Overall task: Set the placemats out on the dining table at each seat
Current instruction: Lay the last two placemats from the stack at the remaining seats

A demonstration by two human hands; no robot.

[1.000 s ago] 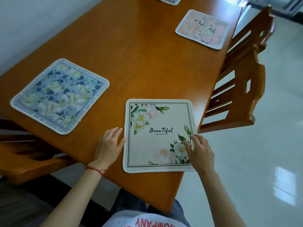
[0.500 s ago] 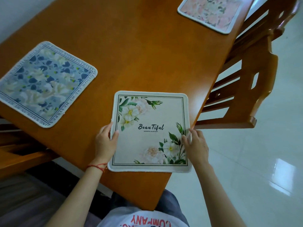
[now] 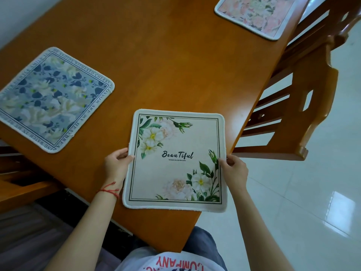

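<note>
A cream placemat printed with white flowers and the word "Beautiful" lies at the near corner of the orange-brown dining table. Its right edge and near right corner hang past the table's edge. My left hand pinches the mat's left edge, thumb on top. My right hand pinches its right edge the same way. A blue floral placemat lies flat to the left. A pink floral placemat lies at the far right, cut off by the frame's top.
A wooden chair is pushed against the table's right side. Another wooden seat shows at the lower left under the table's edge. Glossy white floor tiles lie to the right.
Both hands went from resting flat beside the cream mat to pinching its side edges. The mat has shifted toward me and the right table edge.
</note>
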